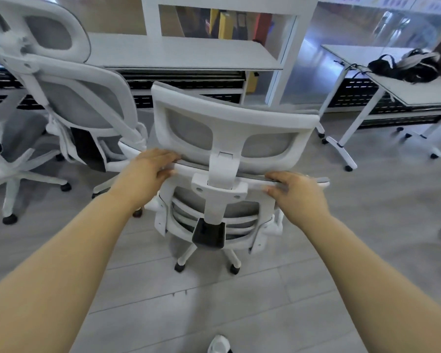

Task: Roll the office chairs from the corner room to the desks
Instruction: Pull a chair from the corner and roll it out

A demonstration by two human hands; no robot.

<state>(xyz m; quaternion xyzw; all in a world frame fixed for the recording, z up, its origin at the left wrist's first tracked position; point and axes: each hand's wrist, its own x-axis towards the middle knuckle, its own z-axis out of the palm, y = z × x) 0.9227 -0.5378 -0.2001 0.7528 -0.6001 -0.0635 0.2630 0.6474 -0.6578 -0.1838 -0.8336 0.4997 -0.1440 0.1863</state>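
A white office chair with grey mesh (222, 189) stands right in front of me, its back toward me and its headrest (229, 123) above my hands. My left hand (148, 171) grips the top edge of the backrest on the left of the headrest post. My right hand (298, 192) grips the same edge on the right. The chair's castors rest on the grey floor. It faces a white desk (183, 54) just beyond it.
A second white mesh chair (69, 98) stands close on the left, almost touching. A white table (418, 90) on castors with black and grey bags (405, 66) is at the right. White shelving and glass partitions stand behind. My white shoe (220, 345) shows below.
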